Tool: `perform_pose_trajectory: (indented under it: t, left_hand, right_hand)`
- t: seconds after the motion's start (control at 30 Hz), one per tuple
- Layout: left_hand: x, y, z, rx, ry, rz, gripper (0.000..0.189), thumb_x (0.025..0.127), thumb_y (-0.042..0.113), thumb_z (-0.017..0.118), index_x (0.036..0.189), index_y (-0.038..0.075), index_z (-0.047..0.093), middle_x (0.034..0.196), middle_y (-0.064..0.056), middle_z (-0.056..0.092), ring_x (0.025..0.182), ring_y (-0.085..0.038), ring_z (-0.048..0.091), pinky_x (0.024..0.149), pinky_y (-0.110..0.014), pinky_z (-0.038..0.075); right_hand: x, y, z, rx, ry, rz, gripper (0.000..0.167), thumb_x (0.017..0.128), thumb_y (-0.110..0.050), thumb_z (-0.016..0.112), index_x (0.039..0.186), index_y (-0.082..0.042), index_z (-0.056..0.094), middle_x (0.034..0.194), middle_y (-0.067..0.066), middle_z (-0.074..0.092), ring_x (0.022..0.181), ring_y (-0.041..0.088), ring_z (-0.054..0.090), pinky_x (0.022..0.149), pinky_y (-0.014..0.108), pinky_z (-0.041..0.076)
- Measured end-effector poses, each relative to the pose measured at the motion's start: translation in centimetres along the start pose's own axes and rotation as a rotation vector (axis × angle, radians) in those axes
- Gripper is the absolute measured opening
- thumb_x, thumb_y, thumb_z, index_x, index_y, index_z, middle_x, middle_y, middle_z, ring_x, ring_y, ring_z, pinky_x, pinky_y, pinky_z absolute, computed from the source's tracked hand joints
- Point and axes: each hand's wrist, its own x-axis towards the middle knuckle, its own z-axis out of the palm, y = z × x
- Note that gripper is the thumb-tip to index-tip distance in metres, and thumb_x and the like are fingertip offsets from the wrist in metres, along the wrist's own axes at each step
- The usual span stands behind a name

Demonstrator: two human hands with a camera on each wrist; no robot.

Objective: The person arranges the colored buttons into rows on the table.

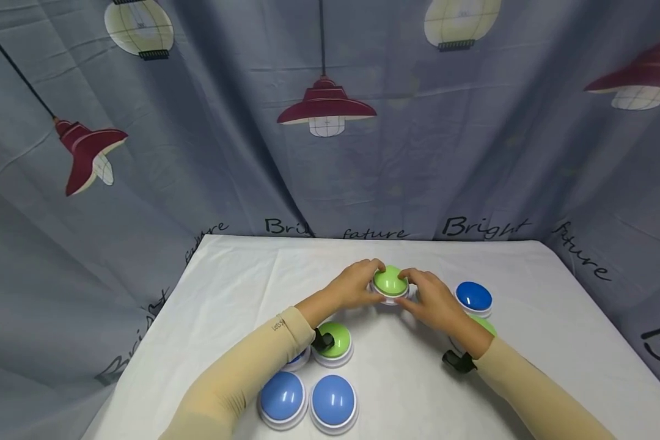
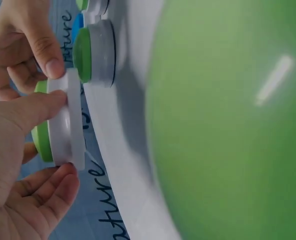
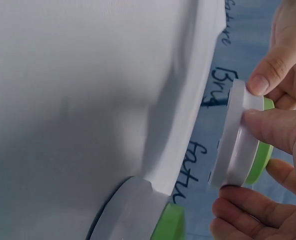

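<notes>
A green push button (image 1: 390, 281) with a white round base is held up over the far part of the table, a hand on each side. My left hand (image 1: 359, 285) grips its left side, the thumb on the white base (image 2: 63, 130). On the other side my right hand (image 1: 430, 300) grips it between thumb and fingers. From the right wrist view, the underside of the base (image 3: 233, 145) is tilted towards the table and the fingertips press its rim. Both wrist views show the button apart from the table top.
Near my left forearm stand a green button (image 1: 338, 338), two blue buttons (image 1: 282, 396) in front, and another blue button (image 1: 297, 360) partly hidden by the sleeve. At right are a blue button (image 1: 474, 296) and a green button (image 1: 485, 324) half hidden by my right arm. A printed curtain (image 1: 225, 153) surrounds the white table (image 1: 242, 293).
</notes>
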Motion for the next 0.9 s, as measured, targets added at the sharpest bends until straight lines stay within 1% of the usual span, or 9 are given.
perform_pose_trajectory:
  t: [0.13, 0.23, 0.4, 0.47, 0.63, 0.7, 0.9]
  left_hand:
    - [-1.1, 0.6, -0.1, -0.014, 0.009, 0.02, 0.059, 0.082, 0.035, 0.082, 0.128, 0.013, 0.052, 0.111, 0.001, 0.06, 0.097, -0.008, 0.056, 0.085, -0.022, 0.046]
    - [-1.9, 1.1, -0.3, -0.028, 0.017, 0.039, 0.059, 0.082, 0.035, 0.082, 0.128, 0.013, 0.053, 0.108, 0.002, 0.06, 0.092, -0.007, 0.055, 0.081, -0.02, 0.046]
    - [-3.1, 2.1, -0.6, -0.013, 0.037, 0.076, 0.059, 0.081, 0.035, 0.083, 0.126, 0.012, 0.054, 0.113, -0.001, 0.062, 0.097, -0.008, 0.056, 0.086, -0.02, 0.046]
    - [-3.6, 2.5, -0.7, -0.007, 0.037, 0.081, 0.058, 0.081, 0.035, 0.083, 0.126, 0.011, 0.054, 0.115, -0.002, 0.063, 0.101, -0.008, 0.057, 0.089, -0.021, 0.046]
    - [-4.9, 3.3, -0.5, 0.001, 0.023, 0.08, 0.058, 0.081, 0.036, 0.082, 0.126, 0.011, 0.054, 0.119, -0.003, 0.063, 0.107, -0.01, 0.058, 0.093, -0.021, 0.046]
    - [-5.3, 3.6, -0.4, 0.008, 0.024, 0.088, 0.058, 0.082, 0.036, 0.082, 0.126, 0.01, 0.054, 0.119, -0.003, 0.063, 0.107, -0.009, 0.058, 0.092, -0.021, 0.046]
    - [-6.5, 4.4, -0.1, 0.028, 0.037, 0.118, 0.057, 0.081, 0.035, 0.082, 0.124, 0.01, 0.054, 0.113, -0.002, 0.064, 0.103, -0.008, 0.059, 0.089, -0.02, 0.046]
  right_hand:
    - [-1.0, -0.3, -0.2, -0.002, 0.009, -0.033, 0.053, 0.082, -0.031, 0.082, 0.125, -0.01, 0.058, 0.119, 0.011, 0.064, 0.112, 0.031, 0.058, 0.089, 0.05, 0.051]
    - [-1.7, -0.8, -0.5, -0.002, 0.026, -0.06, 0.052, 0.081, -0.031, 0.083, 0.123, -0.01, 0.059, 0.117, 0.009, 0.065, 0.11, 0.03, 0.059, 0.088, 0.05, 0.051]
    - [-2.9, -1.6, -0.8, 0.003, 0.063, -0.102, 0.052, 0.078, -0.028, 0.086, 0.12, -0.009, 0.062, 0.113, 0.007, 0.067, 0.106, 0.028, 0.06, 0.089, 0.049, 0.051]
    - [-3.3, -1.8, -0.8, 0.005, 0.061, -0.108, 0.053, 0.077, -0.028, 0.086, 0.12, -0.009, 0.062, 0.113, 0.006, 0.066, 0.106, 0.026, 0.06, 0.09, 0.049, 0.051]
    - [-4.4, -2.4, -0.9, -0.007, 0.06, -0.129, 0.053, 0.077, -0.029, 0.086, 0.12, -0.01, 0.062, 0.112, 0.003, 0.065, 0.104, 0.023, 0.06, 0.085, 0.045, 0.053]
    - [-4.8, -2.5, -0.8, -0.011, 0.07, -0.146, 0.053, 0.076, -0.029, 0.087, 0.119, -0.011, 0.062, 0.111, 0.002, 0.066, 0.102, 0.021, 0.061, 0.083, 0.043, 0.054]
    - [-6.0, -3.1, -0.8, -0.024, 0.087, -0.172, 0.054, 0.074, -0.029, 0.088, 0.118, -0.011, 0.063, 0.111, 0.0, 0.066, 0.104, 0.02, 0.061, 0.086, 0.042, 0.053]
